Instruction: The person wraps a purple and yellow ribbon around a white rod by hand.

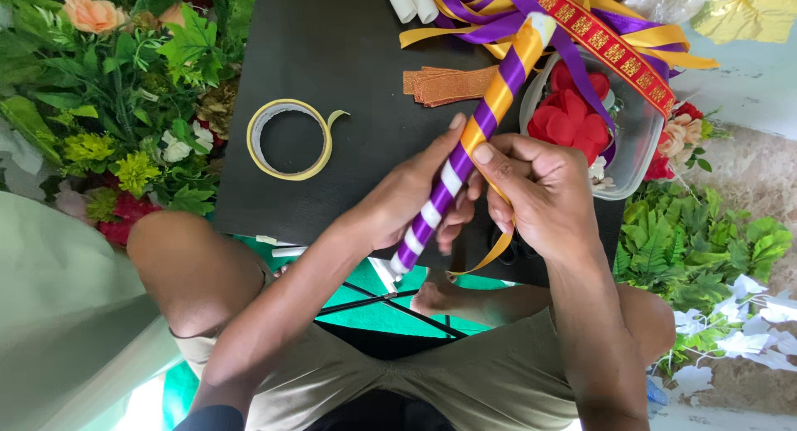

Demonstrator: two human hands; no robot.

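Stick (pixel 465 149), a white rod partly spiral-wrapped in purple and yellow ribbon (pixel 498 95), sits slanted over the near edge of the black table (pixel 349 49), with your left hand (pixel 407 198) closed round its lower half and your right hand (pixel 540 190) pinching the yellow ribbon against it mid-length. It looks light and stiff, but the satin is slick and will slip, so grip the bare white part near the bottom and keep your thumb on the last turn. Ribbon tail drops behind your right hand, the stick's far tip is lost in the loose ribbon pile, and the tape roll (pixel 290 139) lies left.
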